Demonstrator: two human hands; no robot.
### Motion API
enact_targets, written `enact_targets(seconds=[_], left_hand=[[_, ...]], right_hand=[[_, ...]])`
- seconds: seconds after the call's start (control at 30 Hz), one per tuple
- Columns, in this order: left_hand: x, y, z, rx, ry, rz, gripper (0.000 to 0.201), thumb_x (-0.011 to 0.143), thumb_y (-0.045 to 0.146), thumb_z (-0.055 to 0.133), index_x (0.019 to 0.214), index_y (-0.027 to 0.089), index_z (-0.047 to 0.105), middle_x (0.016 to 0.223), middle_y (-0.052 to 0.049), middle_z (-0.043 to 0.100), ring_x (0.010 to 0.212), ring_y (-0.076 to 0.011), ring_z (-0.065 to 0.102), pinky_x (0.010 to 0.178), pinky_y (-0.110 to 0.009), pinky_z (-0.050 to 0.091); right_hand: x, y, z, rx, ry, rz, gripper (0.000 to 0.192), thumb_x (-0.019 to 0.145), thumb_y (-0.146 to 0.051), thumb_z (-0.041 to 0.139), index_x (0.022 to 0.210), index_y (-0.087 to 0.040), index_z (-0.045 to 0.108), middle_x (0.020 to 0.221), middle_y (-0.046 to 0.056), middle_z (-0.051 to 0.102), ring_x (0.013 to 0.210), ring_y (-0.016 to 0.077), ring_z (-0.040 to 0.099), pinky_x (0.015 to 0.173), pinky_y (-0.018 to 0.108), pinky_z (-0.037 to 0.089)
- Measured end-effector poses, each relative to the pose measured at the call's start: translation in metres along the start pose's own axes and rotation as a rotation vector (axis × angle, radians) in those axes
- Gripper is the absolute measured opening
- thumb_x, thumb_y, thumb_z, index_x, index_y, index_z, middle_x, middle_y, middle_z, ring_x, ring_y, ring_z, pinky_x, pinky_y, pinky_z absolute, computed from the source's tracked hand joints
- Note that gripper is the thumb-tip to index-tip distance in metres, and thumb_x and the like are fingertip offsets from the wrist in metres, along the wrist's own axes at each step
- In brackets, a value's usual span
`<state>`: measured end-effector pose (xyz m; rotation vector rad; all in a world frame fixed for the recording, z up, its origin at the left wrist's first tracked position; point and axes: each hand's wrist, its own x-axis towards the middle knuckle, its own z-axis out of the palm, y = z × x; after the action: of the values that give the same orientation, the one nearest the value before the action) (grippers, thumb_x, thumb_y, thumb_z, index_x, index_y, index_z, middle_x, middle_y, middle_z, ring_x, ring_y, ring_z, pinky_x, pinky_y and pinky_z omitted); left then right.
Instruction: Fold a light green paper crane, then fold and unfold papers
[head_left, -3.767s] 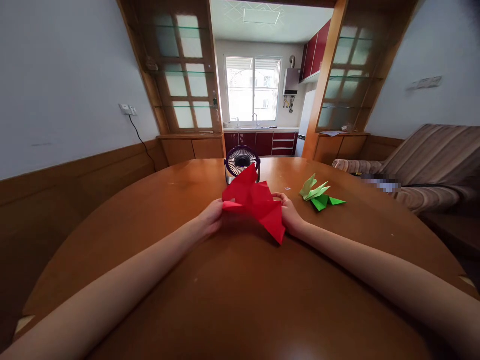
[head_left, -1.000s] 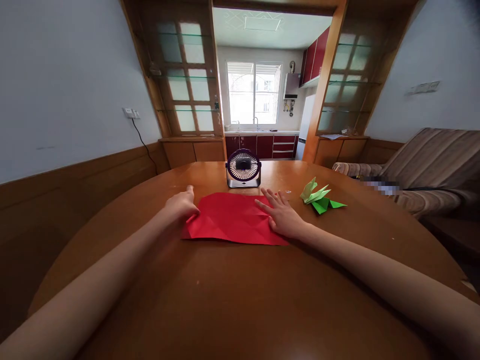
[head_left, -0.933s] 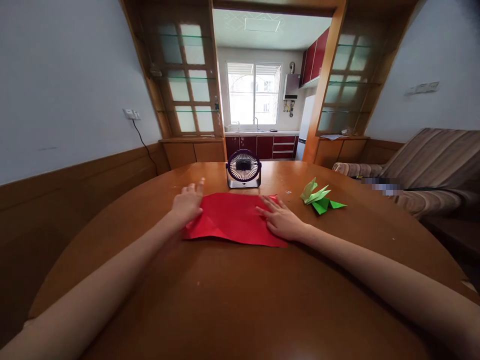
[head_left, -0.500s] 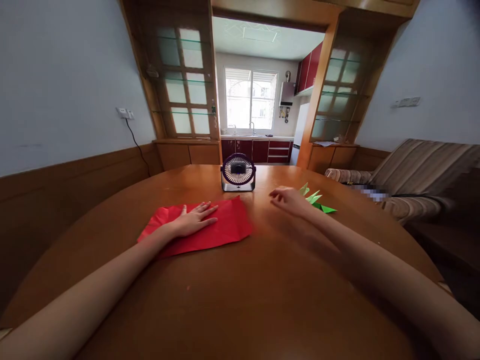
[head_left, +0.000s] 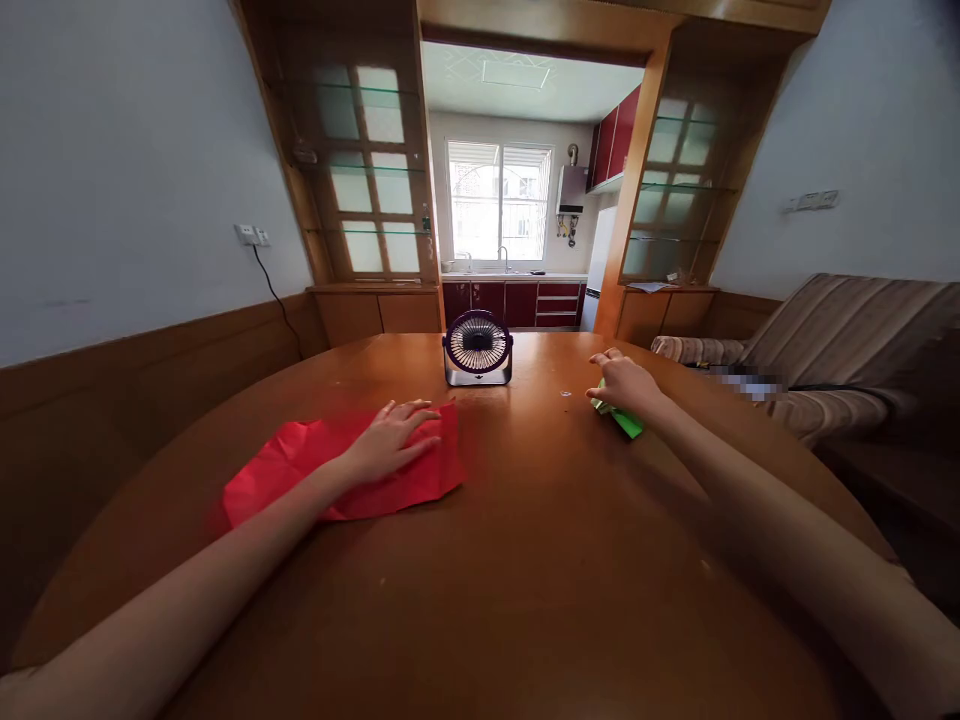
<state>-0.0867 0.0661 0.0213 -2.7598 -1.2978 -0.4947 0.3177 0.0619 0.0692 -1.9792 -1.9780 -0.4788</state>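
Observation:
My left hand (head_left: 388, 440) rests with fingers spread on a sheet of red paper (head_left: 289, 460), which lies creased on the table to the left. Its left end looks smeared by motion. My right hand (head_left: 626, 383) is over a green folded paper piece (head_left: 624, 420) on the right side of the table. The fingers curve over it and the thumb lies at its left end. Part of the green paper is hidden under the hand, so the exact grip is hard to see.
A small dark fan (head_left: 478, 345) on a metal stand is at the far middle of the wooden table (head_left: 510, 600). A tiny pale scrap (head_left: 565, 393) lies right of the fan. A striped armchair (head_left: 862, 330) stands beyond the table's right edge.
The red paper has slid left and toward me under my left hand. My right hand has moved right onto the green folded paper, which has shifted left and turned.

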Motion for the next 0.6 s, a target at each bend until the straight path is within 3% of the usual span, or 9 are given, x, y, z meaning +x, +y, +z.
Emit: enact_targets(seconds=[0.07,0.2,0.4,0.53,0.6], left_hand=[[0.002,0.013,0.008,-0.016,-0.045,0.039,0.052,0.094,0.057,0.033,0.132,0.026,0.052,0.147,-0.008,0.042,0.139,-0.0253,0.033,0.116,-0.051,0.012],[0.002,0.020,0.019,-0.076,-0.227,0.023,0.060,0.094,0.061,0.029,0.146,0.030,0.034,0.155,-0.008,0.029,0.143,-0.0276,0.025,0.116,-0.051,0.013],[0.002,0.015,0.021,-0.054,-0.233,0.038,0.063,0.093,0.063,0.026,0.147,0.031,0.031,0.155,-0.008,0.026,0.144,-0.0274,0.021,0.116,-0.052,0.010],[0.001,0.018,0.018,-0.066,-0.219,0.026,0.063,0.093,0.064,0.028,0.146,0.031,0.033,0.155,-0.009,0.027,0.143,-0.0291,0.023,0.116,-0.052,0.012],[0.001,0.020,0.017,-0.067,-0.226,0.015,0.065,0.092,0.064,0.028,0.146,0.029,0.033,0.155,-0.010,0.026,0.143,-0.0300,0.023,0.116,-0.052,0.012]], right_hand=[[0.001,0.003,0.006,0.060,-0.034,-0.007,0.057,0.072,-0.028,0.071,0.125,-0.015,0.054,0.122,0.015,0.055,0.099,0.0277,0.059,0.075,0.031,0.046],[0.001,0.001,0.022,0.087,-0.055,-0.061,0.057,0.072,-0.018,0.068,0.127,-0.014,0.053,0.122,0.014,0.055,0.097,0.0229,0.060,0.076,0.027,0.046],[-0.002,-0.003,0.028,0.033,-0.045,-0.145,0.051,0.071,-0.001,0.055,0.120,-0.012,0.060,0.119,0.016,0.056,0.107,0.0277,0.056,0.086,0.034,0.044],[-0.001,0.006,0.026,-0.033,0.017,-0.217,0.055,0.069,-0.002,0.057,0.122,-0.016,0.060,0.143,0.016,0.040,0.130,0.0353,0.037,0.106,0.050,0.027],[0.000,0.013,0.030,-0.060,0.042,-0.196,0.060,0.068,-0.005,0.060,0.127,-0.018,0.057,0.151,0.014,0.031,0.136,0.0373,0.028,0.108,0.054,0.023]])
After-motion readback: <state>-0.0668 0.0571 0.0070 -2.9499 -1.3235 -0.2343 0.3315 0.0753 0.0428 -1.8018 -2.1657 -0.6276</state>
